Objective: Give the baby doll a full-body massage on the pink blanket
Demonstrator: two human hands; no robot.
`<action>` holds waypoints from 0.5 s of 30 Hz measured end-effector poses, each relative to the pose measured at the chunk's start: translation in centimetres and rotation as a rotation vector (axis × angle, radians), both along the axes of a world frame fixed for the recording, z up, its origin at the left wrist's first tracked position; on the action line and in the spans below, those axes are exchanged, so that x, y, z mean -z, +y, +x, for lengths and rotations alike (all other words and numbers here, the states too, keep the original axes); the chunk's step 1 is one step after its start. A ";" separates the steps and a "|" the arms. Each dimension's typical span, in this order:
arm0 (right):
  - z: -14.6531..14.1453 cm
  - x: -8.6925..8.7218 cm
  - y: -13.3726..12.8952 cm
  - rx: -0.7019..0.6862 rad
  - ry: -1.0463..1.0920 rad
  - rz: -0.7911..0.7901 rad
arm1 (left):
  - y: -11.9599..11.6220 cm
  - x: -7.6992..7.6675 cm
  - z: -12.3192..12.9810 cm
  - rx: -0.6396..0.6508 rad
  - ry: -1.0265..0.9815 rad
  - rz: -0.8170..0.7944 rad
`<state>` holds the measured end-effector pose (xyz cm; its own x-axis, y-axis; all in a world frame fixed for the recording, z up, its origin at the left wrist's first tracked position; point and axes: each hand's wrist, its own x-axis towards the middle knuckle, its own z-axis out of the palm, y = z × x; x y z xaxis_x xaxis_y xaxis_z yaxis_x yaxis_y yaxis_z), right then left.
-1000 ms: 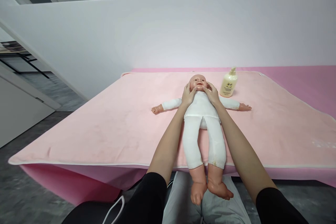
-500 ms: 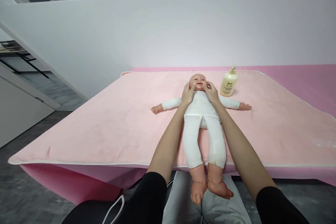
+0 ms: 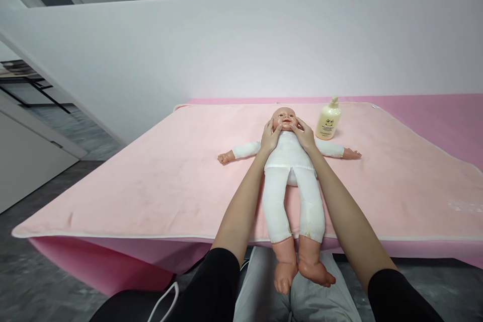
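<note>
A baby doll (image 3: 289, 153) with a white cloth body lies face up, its feet hanging past the near table edge. Its arms are spread to both sides. My left hand (image 3: 269, 137) cups the left side of the doll's head (image 3: 285, 113), thumb by the jaw. On the other side of the face, my right hand (image 3: 304, 136) does the same, its fingers curved around the cheek. Both palms rest near the doll's shoulders. A pale yellow pump bottle (image 3: 328, 121) stands upright just beyond the doll's arm on the right.
A pink blanket (image 3: 169, 176) covers the table, over a darker pink cloth (image 3: 445, 121). Behind it rises a white partition (image 3: 241, 45). A white cable (image 3: 166, 302) hangs at the lower left, beside my legs (image 3: 260, 292).
Both thumbs have slid slightly down the doll's cheeks toward the chin. The hands stay at the head, and the doll and bottle have not moved.
</note>
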<state>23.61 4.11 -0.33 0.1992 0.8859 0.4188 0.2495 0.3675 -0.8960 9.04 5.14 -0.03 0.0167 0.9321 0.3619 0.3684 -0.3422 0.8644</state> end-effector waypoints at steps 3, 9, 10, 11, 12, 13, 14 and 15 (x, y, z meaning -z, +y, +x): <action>0.1 0.3 0.2 -0.012 -0.009 0.024 | 0.0 -0.1 0.0 0.000 0.001 0.013; 0.2 0.3 0.3 -0.018 -0.039 0.081 | 0.3 0.1 0.0 -0.025 -0.007 0.035; 0.2 0.3 0.3 -0.010 -0.040 0.085 | 0.3 0.2 0.0 -0.030 -0.016 0.036; 0.2 0.3 0.3 0.002 -0.037 0.085 | 0.4 0.2 0.1 -0.035 -0.025 0.038; 0.3 0.4 0.4 0.018 -0.031 0.083 | 0.4 0.3 0.1 -0.038 -0.035 0.038; 0.3 0.4 0.5 0.034 -0.022 0.078 | 0.4 0.3 0.1 -0.041 -0.044 0.036; 0.4 0.4 0.5 0.048 -0.015 0.071 | 0.3 0.2 0.1 -0.041 -0.052 0.031; 0.4 0.4 0.5 0.054 -0.008 0.063 | 0.2 0.2 0.1 -0.039 -0.058 0.024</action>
<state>23.99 4.64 -0.76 0.2427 0.8459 0.4748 0.2774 0.4085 -0.8696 9.12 5.36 -0.21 -0.0408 0.9226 0.3837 0.3313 -0.3498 0.8763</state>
